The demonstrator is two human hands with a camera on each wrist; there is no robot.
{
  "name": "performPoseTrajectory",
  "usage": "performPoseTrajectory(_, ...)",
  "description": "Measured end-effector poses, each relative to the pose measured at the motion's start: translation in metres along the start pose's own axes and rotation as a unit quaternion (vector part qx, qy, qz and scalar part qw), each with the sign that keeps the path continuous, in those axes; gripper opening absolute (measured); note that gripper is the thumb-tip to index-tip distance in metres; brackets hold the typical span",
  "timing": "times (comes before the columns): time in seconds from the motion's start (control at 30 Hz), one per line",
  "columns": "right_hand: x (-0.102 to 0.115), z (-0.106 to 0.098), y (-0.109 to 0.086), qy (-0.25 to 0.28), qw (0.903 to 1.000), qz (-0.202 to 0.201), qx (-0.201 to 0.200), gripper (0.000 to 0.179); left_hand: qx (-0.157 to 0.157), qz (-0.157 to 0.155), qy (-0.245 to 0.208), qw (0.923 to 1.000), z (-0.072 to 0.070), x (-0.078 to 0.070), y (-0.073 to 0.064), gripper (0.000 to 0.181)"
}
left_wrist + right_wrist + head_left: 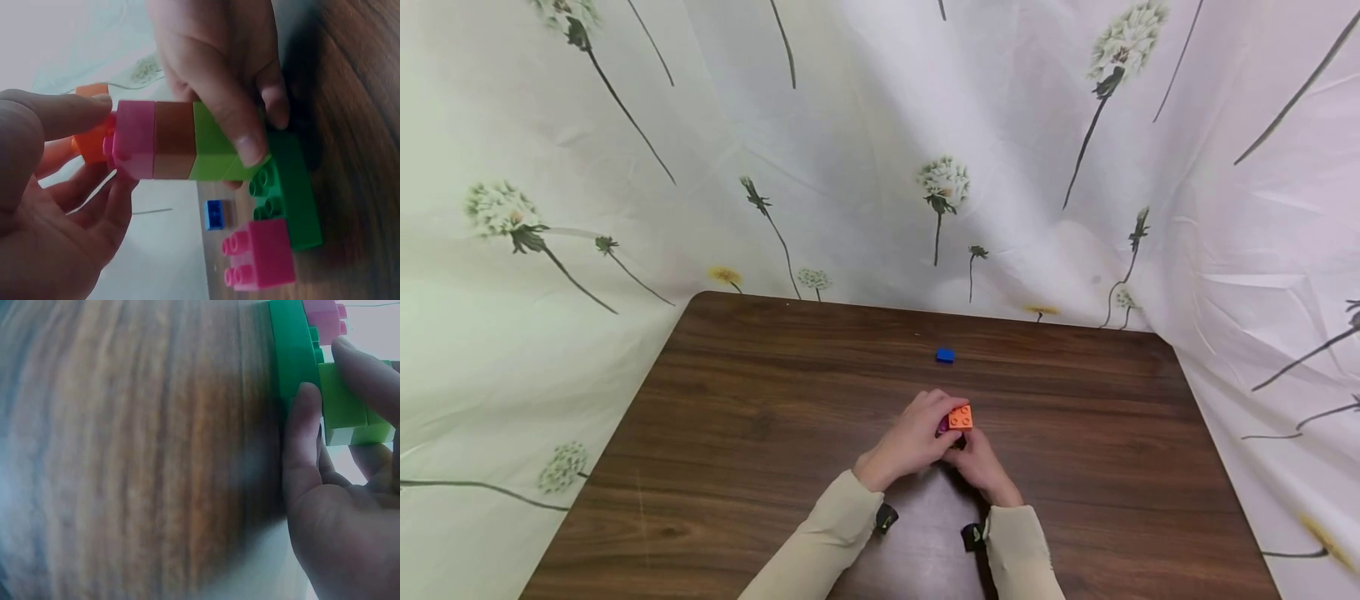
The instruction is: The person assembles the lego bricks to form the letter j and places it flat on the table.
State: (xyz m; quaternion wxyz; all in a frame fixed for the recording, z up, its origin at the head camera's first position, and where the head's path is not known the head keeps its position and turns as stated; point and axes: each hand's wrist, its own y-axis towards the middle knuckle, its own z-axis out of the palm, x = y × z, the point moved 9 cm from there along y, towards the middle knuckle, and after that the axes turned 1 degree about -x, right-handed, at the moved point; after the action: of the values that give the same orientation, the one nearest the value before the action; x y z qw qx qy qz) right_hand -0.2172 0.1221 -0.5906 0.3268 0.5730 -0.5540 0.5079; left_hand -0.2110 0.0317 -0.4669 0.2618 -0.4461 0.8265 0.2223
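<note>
My left hand (913, 437) pinches an orange brick (960, 417) between thumb and fingers at the top of a stack of toy building bricks. Under the left thumb, the left wrist view shows a pink brick (135, 140), then a brown brick (174, 140) and light green bricks (211, 147). They rise from one end of a long dark green brick (294, 194). A second pink brick (272, 253) sits at its other end. My right hand (983, 467) grips the light green bricks low on the stack. Whether the orange brick is seated on studs is hidden.
A small blue brick (945, 356) lies on the brown wooden table (737, 400), beyond the hands. A white curtain (865, 167) with dandelion prints hangs behind the table and along its sides.
</note>
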Motion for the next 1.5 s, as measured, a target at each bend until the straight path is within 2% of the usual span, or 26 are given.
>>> performPoseTrajectory(0.23, -0.002, -0.001, 0.000, -0.016, 0.9999, 0.000, -0.003, 0.048, 0.028, 0.006, 0.000, 0.9996, 0.000, 0.002, 0.000, 0.041)
performPoseTrajectory(0.43, -0.001, -0.001, 0.001, -0.019, 0.9998, -0.007, -0.001, 0.049, 0.015, 0.022, -0.016, 0.9995, -0.006, 0.002, 0.000, 0.041)
performPoseTrajectory(0.57, -0.001, -0.001, 0.002, -0.018, 0.9998, -0.003, -0.003, 0.049, 0.011, 0.016, -0.019, 0.9996, -0.008, 0.006, 0.000, 0.041)
performPoseTrajectory(0.7, -0.003, -0.002, 0.002, -0.020, 0.9997, 0.008, -0.006, 0.044, 0.027, 0.006, -0.013, 0.9995, -0.005, 0.010, -0.001, 0.041)
performPoseTrajectory(0.93, -0.003, -0.003, 0.002, -0.026, 0.9996, 0.009, -0.009, 0.041, 0.045, 0.009, -0.007, 0.9989, -0.004, 0.009, -0.001, 0.040)
performPoseTrajectory(1.1, -0.005, -0.002, 0.003, -0.028, 0.9995, 0.015, -0.007, 0.040, 0.048, 0.016, 0.008, 0.9987, -0.006, 0.007, -0.001, 0.039)
performPoseTrajectory(1.3, -0.003, -0.003, 0.001, -0.026, 0.9994, 0.018, -0.013, 0.039, 0.049, 0.028, 0.048, 0.9972, -0.008, 0.005, 0.000, 0.036)
performPoseTrajectory(1.5, 0.022, -0.003, -0.010, -0.027, 0.9995, 0.012, -0.011, 0.036, 0.052, 0.047, 0.083, 0.9941, -0.009, 0.001, 0.002, 0.039)
